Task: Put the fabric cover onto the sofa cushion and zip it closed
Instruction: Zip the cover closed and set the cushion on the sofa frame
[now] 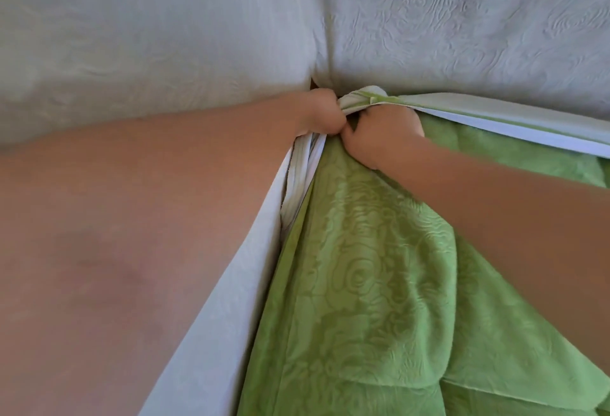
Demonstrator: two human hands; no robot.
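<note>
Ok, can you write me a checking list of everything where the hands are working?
Surface: pale embossed sofa upholstery, two panels meeting at a seam.
Job's things: green fabric cover, bunched at one corner; white fabric along its edges, cushion or lining unclear; zip not seen.
Clutter: nothing seen.
Hands: left hand and right hand both grip the bunched corner, side by side.
Cables: nothing seen.
Surroundings: nothing seen beyond the sofa.
</note>
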